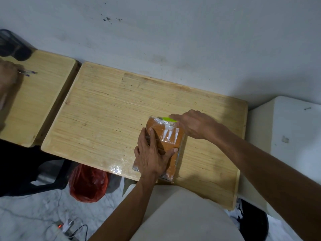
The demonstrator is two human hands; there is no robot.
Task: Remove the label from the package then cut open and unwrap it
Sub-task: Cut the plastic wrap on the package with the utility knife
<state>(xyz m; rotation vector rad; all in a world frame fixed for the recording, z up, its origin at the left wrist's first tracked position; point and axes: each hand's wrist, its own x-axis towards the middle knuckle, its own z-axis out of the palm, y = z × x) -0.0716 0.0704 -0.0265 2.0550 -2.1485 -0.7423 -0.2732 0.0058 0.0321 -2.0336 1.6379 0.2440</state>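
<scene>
- Head view, far left: one second counter (36, 94) stands beside the main one. One blurred hand (7, 79) of another person shows at the frame's edge, with what looks like a pen or two (27, 73) by it. Too blurred to count them or to tell the grip.
- Below it, on the floor: one red plastic bag (88, 182), and one power strip (60, 228) with cables.
- Main counter (107, 108): one, light wood, pushed against the wall (173, 32). It carries one package only.
- Left hand (152, 153): lies flat on the package, fingers (153, 136) straight and spread, thumb out toward the right edge. It grips nothing. Judged purpose: to press the package down so that it does not slide under the cutting.
- Package (166, 141): one, orange-brown, wrapped in clear film, flat on the counter near the front edge, directly before the person. Pale patches on its top may be label remnants or glare; cannot tell which.
- Cutter (169, 119): one yellow-green tool, at the far end of the package, touching the film there.
- Right hand (196, 126): fingers curled round the cutter, forefinger laid along it. Judged purpose: to steer the blade into the wrap at the far edge. The cutting step appears to be in hand; the wrap is not yet open.
- Far right: one white cabinet (286, 136), close beside the counter.
</scene>
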